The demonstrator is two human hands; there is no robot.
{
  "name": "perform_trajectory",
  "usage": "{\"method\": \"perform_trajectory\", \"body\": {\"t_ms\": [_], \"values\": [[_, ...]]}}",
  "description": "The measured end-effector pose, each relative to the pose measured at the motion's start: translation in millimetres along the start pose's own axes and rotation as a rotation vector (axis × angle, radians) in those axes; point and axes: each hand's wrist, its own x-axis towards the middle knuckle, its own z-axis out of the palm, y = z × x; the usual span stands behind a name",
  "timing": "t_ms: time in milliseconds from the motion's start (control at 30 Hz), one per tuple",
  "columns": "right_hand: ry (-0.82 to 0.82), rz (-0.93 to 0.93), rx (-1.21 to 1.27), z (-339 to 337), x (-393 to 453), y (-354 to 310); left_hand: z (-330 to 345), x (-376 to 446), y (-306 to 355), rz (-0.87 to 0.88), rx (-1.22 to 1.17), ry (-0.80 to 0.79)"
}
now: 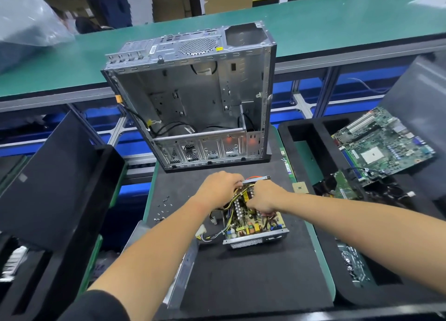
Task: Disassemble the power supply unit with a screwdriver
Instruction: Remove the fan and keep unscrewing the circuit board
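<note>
The open power supply unit lies on the black mat in the middle, its circuit board with yellow and black wires exposed in a grey metal tray. My left hand grips the far left part of the board among the wires. My right hand is curled round components at the board's centre. A white connector on the wire bundle hangs off the left side. No screwdriver is visible.
An empty grey computer case stands just behind the unit. Several loose screws lie on the mat to the left. A grey metal cover lies at the mat's near left. A motherboard rests in the black foam tray on the right.
</note>
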Motion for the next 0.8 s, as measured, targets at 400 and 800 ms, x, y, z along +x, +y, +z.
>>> {"method": "perform_trajectory", "body": {"t_ms": [400,800], "values": [[0.140,-0.090,-0.135,11.0,-14.7,7.9,9.6,-6.8,-4.7,-0.073,-0.044,0.019],[0.250,-0.132,-0.181,-16.6,-23.0,4.6,-4.6,-8.8,-16.2,-0.236,-0.676,-0.162]]}}
